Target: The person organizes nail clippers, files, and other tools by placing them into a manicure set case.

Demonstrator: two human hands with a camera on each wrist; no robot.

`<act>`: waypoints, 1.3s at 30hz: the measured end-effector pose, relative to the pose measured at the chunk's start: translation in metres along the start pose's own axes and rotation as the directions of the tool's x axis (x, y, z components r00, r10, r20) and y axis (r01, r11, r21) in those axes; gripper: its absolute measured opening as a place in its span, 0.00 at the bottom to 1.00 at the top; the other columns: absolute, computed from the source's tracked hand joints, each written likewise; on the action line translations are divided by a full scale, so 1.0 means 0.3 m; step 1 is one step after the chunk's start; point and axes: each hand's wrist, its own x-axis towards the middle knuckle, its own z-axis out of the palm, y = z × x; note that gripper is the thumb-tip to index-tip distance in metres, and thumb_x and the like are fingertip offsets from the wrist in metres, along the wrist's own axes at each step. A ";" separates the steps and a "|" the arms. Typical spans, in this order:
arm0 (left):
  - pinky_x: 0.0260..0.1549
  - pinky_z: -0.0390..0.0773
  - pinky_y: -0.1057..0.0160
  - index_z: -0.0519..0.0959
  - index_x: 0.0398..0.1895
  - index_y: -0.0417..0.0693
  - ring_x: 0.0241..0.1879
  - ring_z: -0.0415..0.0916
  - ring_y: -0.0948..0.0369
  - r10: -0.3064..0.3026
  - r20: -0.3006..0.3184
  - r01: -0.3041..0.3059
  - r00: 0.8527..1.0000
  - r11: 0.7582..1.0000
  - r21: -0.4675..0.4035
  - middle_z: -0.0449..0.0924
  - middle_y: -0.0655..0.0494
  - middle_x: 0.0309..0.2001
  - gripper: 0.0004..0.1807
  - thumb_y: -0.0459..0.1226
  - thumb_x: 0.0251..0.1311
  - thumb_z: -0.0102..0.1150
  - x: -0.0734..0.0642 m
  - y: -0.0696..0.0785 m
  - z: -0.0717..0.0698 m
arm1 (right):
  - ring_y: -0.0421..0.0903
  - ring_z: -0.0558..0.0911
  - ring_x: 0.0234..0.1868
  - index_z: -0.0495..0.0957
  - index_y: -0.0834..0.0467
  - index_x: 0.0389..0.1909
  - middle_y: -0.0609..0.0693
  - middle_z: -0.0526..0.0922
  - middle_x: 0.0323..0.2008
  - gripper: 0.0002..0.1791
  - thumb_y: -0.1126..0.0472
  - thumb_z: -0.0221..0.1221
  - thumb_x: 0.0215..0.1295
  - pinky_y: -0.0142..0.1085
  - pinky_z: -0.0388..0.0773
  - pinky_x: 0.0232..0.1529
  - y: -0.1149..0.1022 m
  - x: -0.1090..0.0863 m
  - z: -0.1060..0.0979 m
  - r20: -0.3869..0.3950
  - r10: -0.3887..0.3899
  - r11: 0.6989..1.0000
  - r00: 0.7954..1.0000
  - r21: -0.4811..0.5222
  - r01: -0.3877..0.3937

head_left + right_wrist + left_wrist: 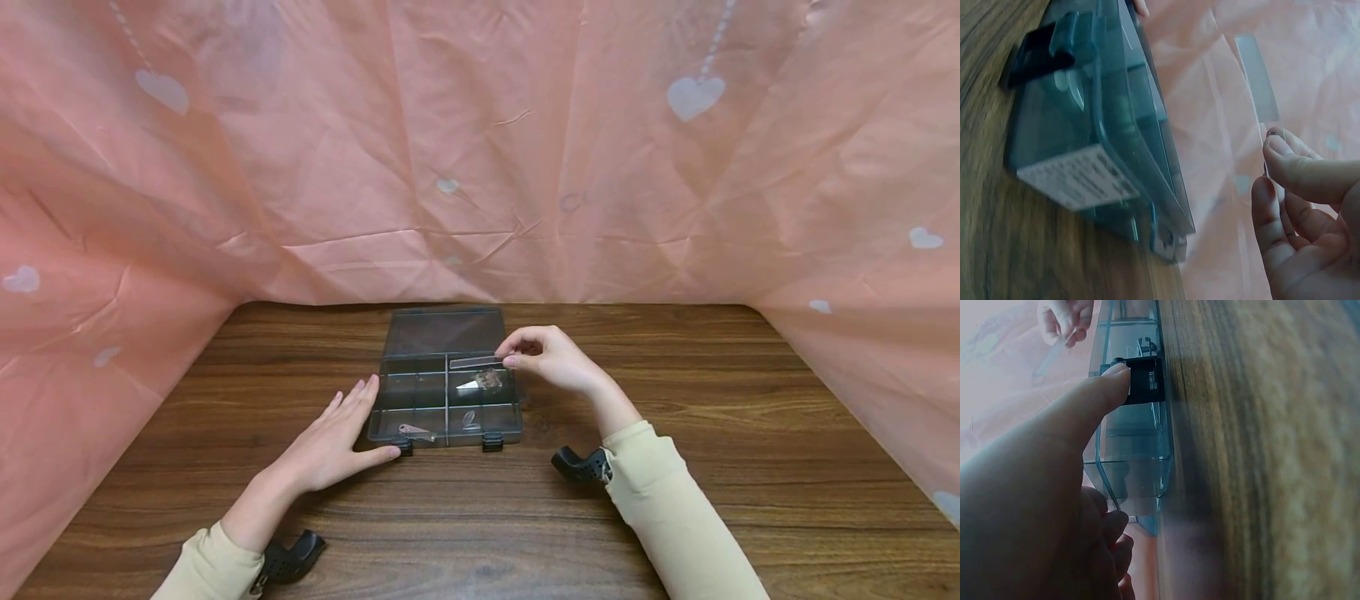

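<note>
A grey see-through plastic organizer box [384, 421] lies with its lid [447, 332] folded back. My left hand [326, 446] rests along its left side with fingers extended, the thumb touching the left front latch [1144, 380]. Between thumb and fingers, my right hand [558, 362] pinches one end of a glass nail file [1259, 78], frosted along its far part. The file is held above the box's right back compartment. Inside the box are a nail clipper [416, 432] at front left, small clear oval pieces [469, 420] at front right and a small clear packet [489, 380] at middle right.
The box stands on a brown wood-grain table [675, 500]. A pink curtain [480, 167] with pale hearts hangs around its back and sides. A second black latch [492, 442] hangs at the box's front right. A printed label [1079, 178] is on the box's right wall.
</note>
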 end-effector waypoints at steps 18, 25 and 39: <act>0.69 0.44 0.45 0.43 0.75 0.38 0.73 0.42 0.50 0.014 -0.022 -0.014 1.000 1.000 0.000 0.43 0.44 0.75 0.59 0.68 0.55 0.52 0.001 0.002 0.003 | 0.70 0.76 0.29 0.80 0.71 0.41 0.70 0.80 0.30 0.08 0.71 0.59 0.63 0.55 0.77 0.31 -0.030 0.068 0.097 0.098 -0.001 0.991 0.995 0.134 -0.012; 0.69 0.43 0.46 0.43 0.75 0.38 0.73 0.41 0.50 0.008 -0.017 -0.008 1.000 1.000 -0.011 0.43 0.45 0.75 0.59 0.68 0.54 0.52 0.005 0.007 0.004 | 0.66 0.71 0.22 0.80 0.69 0.41 0.74 0.76 0.27 0.07 0.71 0.59 0.63 0.41 0.71 0.20 -0.048 0.088 0.130 0.094 0.037 0.986 0.995 0.160 -0.052; 0.69 0.43 0.46 0.43 0.75 0.37 0.73 0.41 0.49 0.013 -0.013 -0.013 1.000 1.000 -0.010 0.43 0.44 0.75 0.58 0.67 0.55 0.53 0.009 0.012 0.004 | 0.40 0.78 0.31 0.84 0.62 0.37 0.47 0.81 0.28 0.05 0.67 0.64 0.60 0.32 0.78 0.32 -0.061 0.112 0.217 -0.058 0.114 0.993 0.992 0.042 -0.112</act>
